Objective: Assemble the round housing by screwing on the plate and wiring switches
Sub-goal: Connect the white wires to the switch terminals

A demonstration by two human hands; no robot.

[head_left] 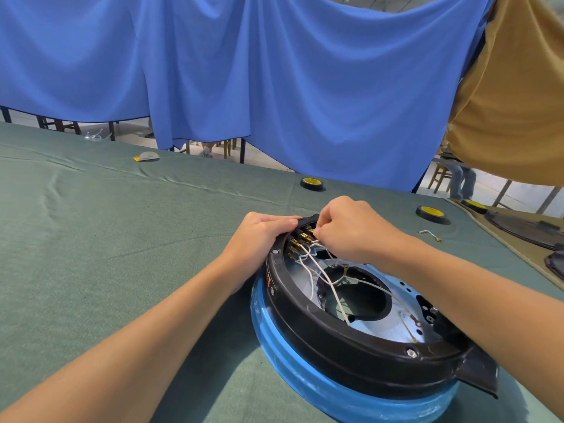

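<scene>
The round housing (305,319) is a black ring on a blue base, lying open side up on the green cloth. Inside it a shiny metal plate (393,328) shows around a dark centre opening. Several white wires (317,273) run across the plate to brass switch terminals (300,241) at the far rim. My left hand (259,236) grips the housing's far left rim beside the terminals. My right hand (351,230) is pinched on a white wire end at the terminals.
Two black-and-yellow tape rolls (312,184) (431,213) lie beyond the housing. A loose white wire (430,234) lies to the right. Dark round parts (525,228) sit on a tan mat at far right. A blue curtain (274,87) hangs behind the table.
</scene>
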